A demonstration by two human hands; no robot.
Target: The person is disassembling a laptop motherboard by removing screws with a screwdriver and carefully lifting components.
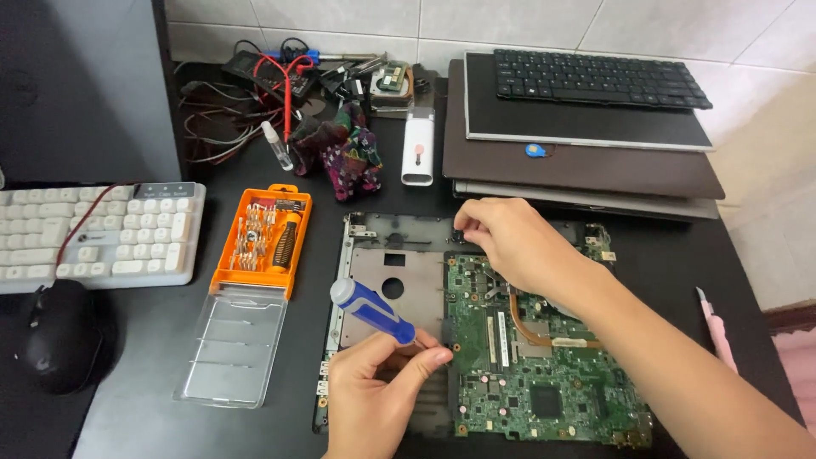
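A green laptop motherboard (pixel 544 374) lies in an open grey laptop base (pixel 387 259) on the dark desk. My left hand (pixel 378 395) grips a blue-and-white screwdriver (pixel 372 311) at the board's left edge, its handle tilted up to the left. My right hand (pixel 510 246) reaches across the board's top left corner with fingertips pinched together near the base's upper rim; whether it holds something small is hidden. A copper heat pipe (pixel 531 327) runs under my right forearm.
An orange bit set (pixel 262 238) with its clear lid (pixel 231 344) open lies left of the base. A white keyboard (pixel 98 234) and black mouse (pixel 55 336) sit far left. Stacked laptop parts with a black keyboard (pixel 595 78) fill the back right. A white case (pixel 417 146), patterned cloth (pixel 344 153), small bottle (pixel 276 144) and cables (pixel 255 76) crowd the back.
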